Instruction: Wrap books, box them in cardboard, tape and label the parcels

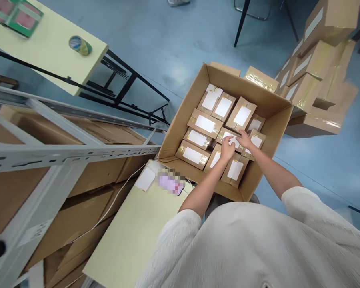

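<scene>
Labelled carton (226,134) | left hand (227,149), right hand (245,140) close together, angled down over its top | can't say if either grips

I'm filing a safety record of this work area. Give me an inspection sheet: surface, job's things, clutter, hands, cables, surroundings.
Surface: pale table beside the large open carton.
Job's things: small boxes with white labels, inside the carton.
Clutter: phone, partly pixelated, and white paper on the table.
Hands: left hand and right hand at one of the small boxes; grip unclear.
Cables: white cable by the table's edge; ends unclear.
Surroundings: metal shelf with cardboard boxes at left, stacked boxes at right, blue floor.
</scene>
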